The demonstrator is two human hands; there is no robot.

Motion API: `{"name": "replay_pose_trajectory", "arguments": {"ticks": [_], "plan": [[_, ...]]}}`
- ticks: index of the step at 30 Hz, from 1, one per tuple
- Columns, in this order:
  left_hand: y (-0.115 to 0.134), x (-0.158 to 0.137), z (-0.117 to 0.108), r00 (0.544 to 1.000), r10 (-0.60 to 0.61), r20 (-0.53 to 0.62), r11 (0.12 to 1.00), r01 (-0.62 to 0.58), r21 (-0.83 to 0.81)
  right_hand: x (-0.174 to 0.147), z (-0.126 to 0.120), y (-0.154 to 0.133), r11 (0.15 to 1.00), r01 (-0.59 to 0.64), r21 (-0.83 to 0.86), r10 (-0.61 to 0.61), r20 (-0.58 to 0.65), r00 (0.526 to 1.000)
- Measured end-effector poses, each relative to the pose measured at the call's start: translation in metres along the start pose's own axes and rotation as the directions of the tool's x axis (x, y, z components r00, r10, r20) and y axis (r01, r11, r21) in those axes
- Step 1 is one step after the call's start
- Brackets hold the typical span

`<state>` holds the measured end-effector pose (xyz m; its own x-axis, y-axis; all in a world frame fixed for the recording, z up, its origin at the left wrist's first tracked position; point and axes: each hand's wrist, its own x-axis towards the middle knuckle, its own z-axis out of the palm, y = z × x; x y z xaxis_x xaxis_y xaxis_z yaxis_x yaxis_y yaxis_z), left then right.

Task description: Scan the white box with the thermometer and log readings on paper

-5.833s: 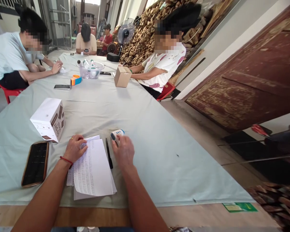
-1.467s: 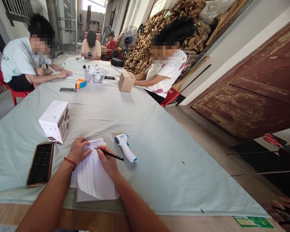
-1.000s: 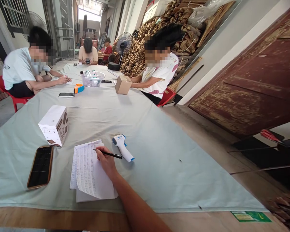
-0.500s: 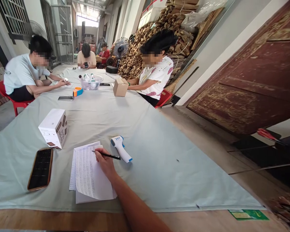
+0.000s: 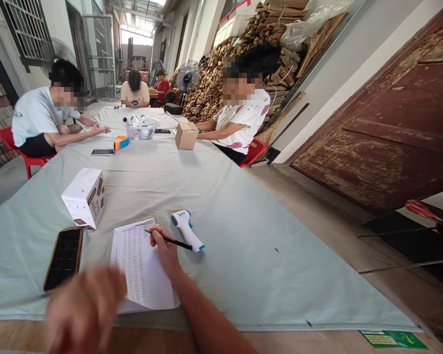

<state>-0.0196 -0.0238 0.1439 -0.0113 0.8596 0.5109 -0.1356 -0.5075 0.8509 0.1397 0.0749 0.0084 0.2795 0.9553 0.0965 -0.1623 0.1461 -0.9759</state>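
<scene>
My right hand (image 5: 166,250) grips a black pen (image 5: 175,241) and rests on a small stack of paper sheets (image 5: 133,255). Rows of handwriting fill the top sheet, and the pen's tip is near its upper edge. Smeared by motion, my left hand (image 5: 86,305) is raised in front of the lower left part of the paper; its fingers are too blurred to read. Beyond my right hand lies a white and blue infrared thermometer (image 5: 188,230). A dark smartphone (image 5: 63,258) in a brown case lies left of the paper, partly behind my left hand.
A white printed box (image 5: 84,196) stands behind the phone. Farther off are another phone (image 5: 103,152), an orange and blue tape roll (image 5: 121,142), a clear basin (image 5: 142,130) with bottles, and a cardboard box (image 5: 186,135). Several people sit around the cloth-covered table (image 5: 236,275).
My left hand has come into view from below, over the paper's lower left corner. The pen in my right hand has tilted slightly. The view has shifted a little.
</scene>
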Motion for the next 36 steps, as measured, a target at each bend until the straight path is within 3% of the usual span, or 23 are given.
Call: {"name": "replay_pose_trajectory", "arguments": {"ticks": [3,6,7,10,16,23,28,32,36], "plan": [[-0.068,0.05,-0.001,0.989,-0.03,-0.141,0.998,0.038,0.052,0.001,-0.001,0.002,1.0,-0.021,0.018,0.021,0.003,1.0],[-0.136,0.07,-0.009,0.962,-0.018,-0.274,0.973,0.081,0.218,0.001,0.0,0.008,0.999,-0.046,0.018,0.046,0.015,0.999],[-0.154,0.07,-0.013,0.959,-0.008,-0.285,0.948,0.097,0.302,0.001,0.0,0.01,0.998,-0.055,0.014,0.055,0.014,0.998],[-0.183,0.062,-0.024,0.989,-0.032,-0.146,0.875,0.098,0.473,0.002,0.0,0.014,0.997,-0.078,-0.005,0.078,0.001,0.997],[-0.19,0.054,-0.029,0.996,0.042,0.073,0.793,-0.077,0.604,0.002,-0.002,0.014,0.997,-0.071,-0.042,0.072,0.01,0.997],[-0.191,0.055,-0.028,0.983,0.026,0.182,0.701,-0.148,0.697,0.002,-0.006,0.015,0.993,-0.064,-0.094,0.056,-0.086,0.995],[-0.192,0.055,-0.028,0.904,-0.112,0.412,0.606,-0.266,0.749,0.002,-0.011,0.013,0.98,-0.045,-0.196,0.028,-0.087,0.996],[-0.192,0.052,-0.028,0.868,-0.191,0.458,0.576,-0.279,0.768,0.001,-0.012,0.008,0.965,-0.012,-0.26,-0.012,-0.09,0.996],[-0.191,0.051,-0.028,0.831,-0.209,0.515,0.566,-0.327,0.757,0.001,-0.013,0.006,0.982,-0.065,-0.18,0.048,-0.096,0.994]]}}
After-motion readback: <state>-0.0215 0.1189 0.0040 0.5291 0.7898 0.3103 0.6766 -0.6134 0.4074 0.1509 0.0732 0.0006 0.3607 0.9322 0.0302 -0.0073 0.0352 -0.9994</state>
